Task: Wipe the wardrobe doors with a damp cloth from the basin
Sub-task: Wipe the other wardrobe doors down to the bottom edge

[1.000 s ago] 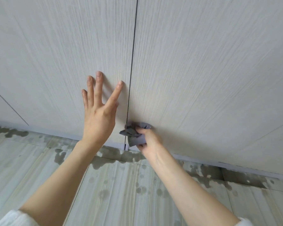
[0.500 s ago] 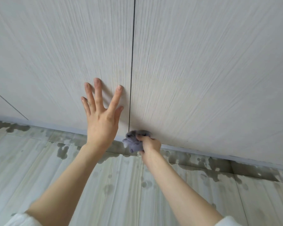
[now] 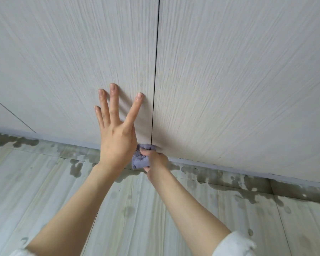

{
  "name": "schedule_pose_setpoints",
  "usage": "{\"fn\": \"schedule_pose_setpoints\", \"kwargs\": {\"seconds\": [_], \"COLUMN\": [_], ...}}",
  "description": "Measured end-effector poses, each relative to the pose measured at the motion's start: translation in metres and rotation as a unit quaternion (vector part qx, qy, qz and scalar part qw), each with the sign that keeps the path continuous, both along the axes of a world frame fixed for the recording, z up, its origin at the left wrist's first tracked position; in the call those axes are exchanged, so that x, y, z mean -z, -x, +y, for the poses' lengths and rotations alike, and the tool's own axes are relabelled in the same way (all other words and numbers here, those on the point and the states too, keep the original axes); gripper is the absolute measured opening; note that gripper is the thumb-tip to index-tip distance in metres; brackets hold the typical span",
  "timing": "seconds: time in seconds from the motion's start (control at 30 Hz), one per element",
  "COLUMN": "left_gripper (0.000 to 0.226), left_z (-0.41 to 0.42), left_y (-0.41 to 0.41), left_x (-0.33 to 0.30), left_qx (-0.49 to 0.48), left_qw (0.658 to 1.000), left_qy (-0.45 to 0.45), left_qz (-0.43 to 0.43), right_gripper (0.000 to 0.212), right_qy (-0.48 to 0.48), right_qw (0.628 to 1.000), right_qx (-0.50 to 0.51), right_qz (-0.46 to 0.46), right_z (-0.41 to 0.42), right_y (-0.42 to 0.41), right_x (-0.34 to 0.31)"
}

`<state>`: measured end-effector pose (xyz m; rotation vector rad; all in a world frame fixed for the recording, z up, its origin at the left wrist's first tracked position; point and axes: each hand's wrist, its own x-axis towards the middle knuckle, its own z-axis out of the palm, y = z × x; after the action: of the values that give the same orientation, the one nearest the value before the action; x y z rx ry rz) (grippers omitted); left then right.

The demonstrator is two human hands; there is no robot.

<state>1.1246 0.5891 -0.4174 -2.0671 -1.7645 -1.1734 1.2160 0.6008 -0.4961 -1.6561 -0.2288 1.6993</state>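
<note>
Down goes the cloth (image 3: 140, 160) since a second ago, from a little way up the seam (image 3: 154, 85) to the very foot of the doors, and the left hand (image 3: 116, 143) now overlaps its left edge where before they sat apart. Right hand (image 3: 154, 159) grips the cloth, fingers curled round the bunched purple wad, which sits at the bottom of the seam where the left door (image 3: 63, 61) meets the right door (image 3: 238, 80), just above the plinth (image 3: 229, 168). Thumb on top of the wad, the other fingers tucked under it and mostly out of sight. Left hand lies flat on the left door, fingers (image 3: 114, 100) straight and spread, index tip near the seam; its thumb is hidden behind the palm. How much of the cloth touches the door I cannot tell, since both hands cover it. Dark wet patches (image 3: 229, 179) run along the floor (image 3: 44, 191) below the plinth. White sleeves (image 3: 233, 244) are cut off at the bottom edge.
</note>
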Motion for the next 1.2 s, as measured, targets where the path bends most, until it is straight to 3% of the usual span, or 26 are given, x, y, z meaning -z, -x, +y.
{"fn": "schedule_pose_setpoints", "kwargs": {"seconds": [0.13, 0.27, 0.4, 0.57, 0.7, 0.87, 1.0, 1.07, 1.2], "left_gripper": [0.084, 0.087, 0.083, 0.064, 0.057, 0.057, 0.058, 0.058, 0.06], "left_z": [0.001, 0.003, 0.001, 0.001, -0.001, 0.0, 0.0, 0.0, 0.001], "left_y": [0.0, -0.003, 0.001, -0.005, -0.018, -0.025, -0.035, -0.043, -0.057], "left_x": [0.001, 0.001, 0.001, -0.002, 0.0, 0.0, 0.0, 0.001, 0.001], "left_qx": [0.0, -0.015, -0.01, 0.0, -0.009, -0.012, -0.014, -0.017, -0.02], "left_qw": [1.0, 1.0, 1.0, 1.0, 0.998, 0.996, 0.993, 0.989, 0.983], "left_qy": [0.003, 0.001, 0.011, 0.011, 0.015, 0.014, 0.015, 0.012, 0.025], "left_qz": [0.004, -0.002, 0.007, -0.026, -0.066, -0.086, -0.117, -0.143, -0.179], "right_gripper": [0.026, 0.016, 0.015, 0.021, 0.026, 0.014, 0.02, 0.016, 0.016], "right_qy": [0.032, -0.014, -0.001, 0.053, 0.009, -0.06, -0.039, -0.023, -0.042], "right_qw": [0.998, 0.998, 0.999, 0.996, 0.996, 0.977, 0.951, 0.937, 0.949], "right_qx": [0.054, -0.06, -0.035, 0.061, 0.013, 0.047, 0.126, 0.177, 0.155], "right_qz": [-0.032, 0.027, 0.033, -0.041, -0.088, -0.198, -0.281, -0.299, -0.272], "right_z": [-0.007, -0.006, 0.001, -0.009, -0.009, -0.015, -0.027, -0.03, -0.027], "right_y": [-0.022, 0.003, 0.009, -0.037, -0.045, -0.087, -0.165, -0.189, -0.165], "right_x": [0.029, 0.016, 0.011, 0.029, 0.013, -0.008, -0.017, -0.019, -0.02]}}
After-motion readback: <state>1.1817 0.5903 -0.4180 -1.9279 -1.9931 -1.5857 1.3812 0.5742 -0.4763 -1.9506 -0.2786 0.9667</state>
